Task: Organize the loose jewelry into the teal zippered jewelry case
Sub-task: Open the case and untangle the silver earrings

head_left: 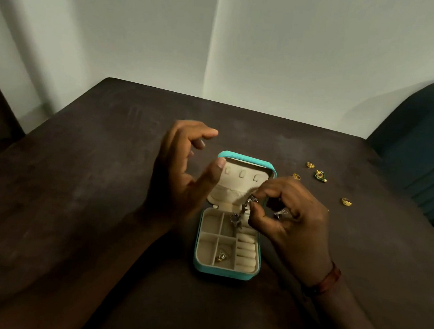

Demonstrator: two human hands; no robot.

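Two hands hovered over an open teal zippered jewelry case [220, 272] at the counter's [81, 180] middle. The right hand [294, 216] pinched a thin dark metal chain [240, 214] in its fingers, dangling above the compartments; the left hand [179, 177] spread its fingers, empty. Light, limp, tangle-prone, the chain seemed best held by one end.

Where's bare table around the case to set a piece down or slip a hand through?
Free: table left of the teal case, beyond the left hand; the strip behind the lid up to the far edge. Crowded: right of the case, where the right hand pinches a silver chain and gold pieces lie scattered.
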